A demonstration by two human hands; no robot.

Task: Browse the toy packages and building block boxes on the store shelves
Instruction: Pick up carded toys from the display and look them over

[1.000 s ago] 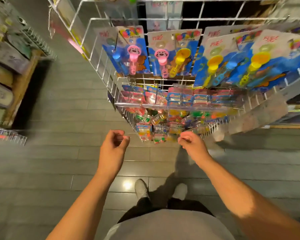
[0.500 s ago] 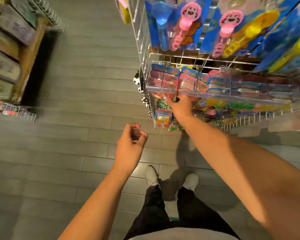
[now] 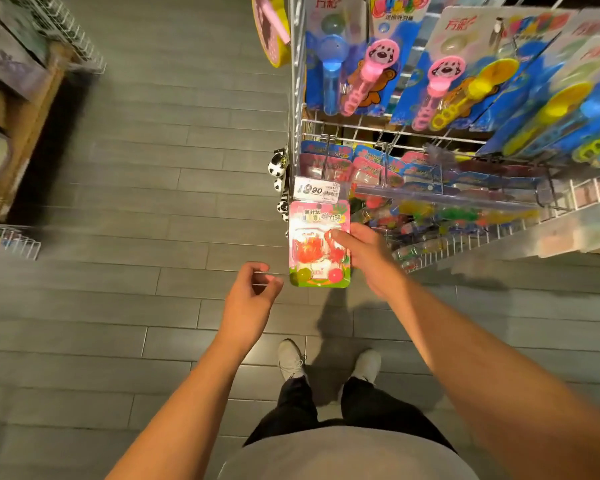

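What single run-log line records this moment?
right hand: holds pink toy package | left hand: free, curled | wire rack: beside

A white wire display rack [image 3: 297,109] carries blue carded bubble-wand packs [image 3: 347,60] hung above, and pink-and-blue blister packs [image 3: 368,168] on hooks below; a white price tag [image 3: 316,190] fronts it.

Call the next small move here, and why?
Probably bring the left hand up to the pink package's lower left corner. The right hand pinches only its right edge, holding it clear of the wire rack, while the left hand hangs open beside it.
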